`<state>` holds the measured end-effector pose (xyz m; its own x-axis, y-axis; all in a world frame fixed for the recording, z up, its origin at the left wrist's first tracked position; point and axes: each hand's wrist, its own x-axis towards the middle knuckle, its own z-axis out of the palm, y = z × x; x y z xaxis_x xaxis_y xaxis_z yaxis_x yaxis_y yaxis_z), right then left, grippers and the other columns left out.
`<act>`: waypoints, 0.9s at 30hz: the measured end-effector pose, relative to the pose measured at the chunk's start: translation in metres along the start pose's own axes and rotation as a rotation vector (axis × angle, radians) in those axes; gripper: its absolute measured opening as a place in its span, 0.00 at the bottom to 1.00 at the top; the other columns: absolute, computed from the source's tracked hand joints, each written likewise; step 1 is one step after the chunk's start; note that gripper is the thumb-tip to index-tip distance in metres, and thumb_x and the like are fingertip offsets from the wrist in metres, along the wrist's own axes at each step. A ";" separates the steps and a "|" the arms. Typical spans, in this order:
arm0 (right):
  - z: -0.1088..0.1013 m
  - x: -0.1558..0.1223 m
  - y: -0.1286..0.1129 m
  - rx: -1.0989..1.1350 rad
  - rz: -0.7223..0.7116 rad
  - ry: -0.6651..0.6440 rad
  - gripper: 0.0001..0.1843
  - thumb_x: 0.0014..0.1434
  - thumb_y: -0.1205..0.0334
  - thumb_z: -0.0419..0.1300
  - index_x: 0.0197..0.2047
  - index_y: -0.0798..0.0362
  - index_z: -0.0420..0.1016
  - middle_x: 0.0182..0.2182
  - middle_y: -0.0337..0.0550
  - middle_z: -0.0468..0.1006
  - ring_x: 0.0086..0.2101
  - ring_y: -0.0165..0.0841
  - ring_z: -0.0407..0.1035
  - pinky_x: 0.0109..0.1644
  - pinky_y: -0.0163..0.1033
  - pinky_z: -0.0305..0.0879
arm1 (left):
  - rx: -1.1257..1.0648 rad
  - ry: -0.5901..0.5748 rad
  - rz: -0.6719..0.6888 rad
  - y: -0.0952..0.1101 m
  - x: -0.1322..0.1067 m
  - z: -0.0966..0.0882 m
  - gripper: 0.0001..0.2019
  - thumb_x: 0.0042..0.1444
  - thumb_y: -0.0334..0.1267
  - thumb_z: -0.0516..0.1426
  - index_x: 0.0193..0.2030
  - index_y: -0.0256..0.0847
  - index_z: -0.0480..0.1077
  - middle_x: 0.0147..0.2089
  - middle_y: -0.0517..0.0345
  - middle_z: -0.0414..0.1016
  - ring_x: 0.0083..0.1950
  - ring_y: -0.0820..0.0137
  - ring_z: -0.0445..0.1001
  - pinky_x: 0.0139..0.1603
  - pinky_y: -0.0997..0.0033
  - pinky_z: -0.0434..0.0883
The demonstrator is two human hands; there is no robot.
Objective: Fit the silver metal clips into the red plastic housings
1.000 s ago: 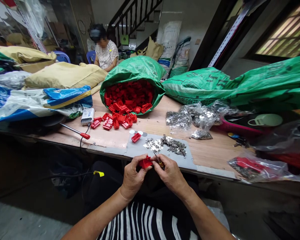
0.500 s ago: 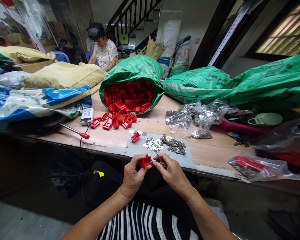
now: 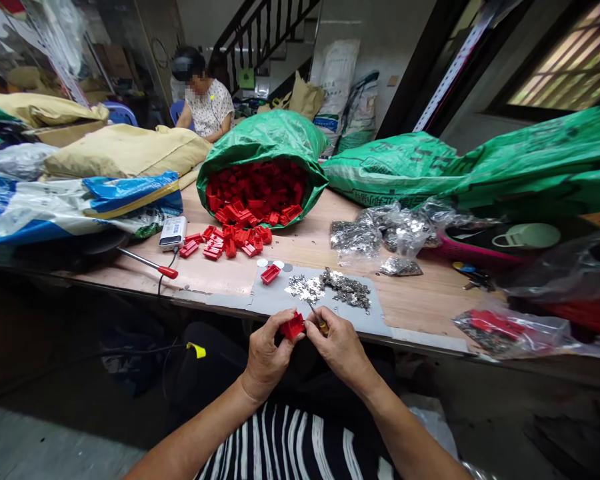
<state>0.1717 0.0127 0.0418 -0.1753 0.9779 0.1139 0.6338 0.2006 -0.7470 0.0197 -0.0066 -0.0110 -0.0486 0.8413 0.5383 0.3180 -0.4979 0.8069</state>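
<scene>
My left hand is closed on a small red plastic housing, pinched between thumb and fingers just off the table's front edge. Against the housing's right side rest the fingertips of my right hand, which is closed round a screwdriver with a yellowish handle and a thin metal shaft pointing up and left. Whether those fingertips also pinch a small metal part cannot be made out. Beyond my hands, on a grey mat, lie shiny metal pieces, a pile of darker metal parts and another red housing.
Red housings spill from a green sack at the table's middle. Plastic bags of metal parts lie right of it. A red-tipped metal rod and a white device sit left. A person sits across the table.
My right fingertips have shifted slightly against the red housing, and the screwdriver has tilted a little. The housing stays in my left hand. The whole view has moved slightly.
</scene>
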 end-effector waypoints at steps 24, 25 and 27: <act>-0.006 0.001 0.008 0.065 0.011 -0.134 0.10 0.60 0.56 0.53 0.29 0.51 0.62 0.26 0.36 0.69 0.28 0.30 0.62 0.33 0.35 0.57 | -0.067 -0.039 -0.050 -0.001 -0.003 0.000 0.18 0.55 0.33 0.61 0.53 0.45 0.68 0.50 0.53 0.77 0.49 0.66 0.78 0.52 0.65 0.75; -0.005 0.002 0.012 0.121 0.012 -0.145 0.11 0.60 0.55 0.54 0.29 0.51 0.62 0.27 0.36 0.68 0.29 0.30 0.61 0.34 0.35 0.57 | -0.073 -0.038 -0.062 0.000 -0.004 0.000 0.18 0.55 0.33 0.61 0.52 0.45 0.68 0.50 0.53 0.77 0.49 0.66 0.78 0.52 0.65 0.75; -0.004 0.003 0.019 0.248 0.031 -0.179 0.13 0.60 0.52 0.55 0.30 0.51 0.62 0.26 0.35 0.65 0.28 0.29 0.59 0.33 0.34 0.57 | -0.080 -0.036 -0.075 0.001 -0.004 0.000 0.18 0.55 0.33 0.61 0.52 0.45 0.68 0.50 0.54 0.77 0.50 0.66 0.78 0.52 0.66 0.75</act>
<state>0.1865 0.0196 0.0305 -0.3025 0.9531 -0.0119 0.4413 0.1290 -0.8880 0.0199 -0.0104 -0.0121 -0.0352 0.8833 0.4675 0.2383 -0.4468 0.8623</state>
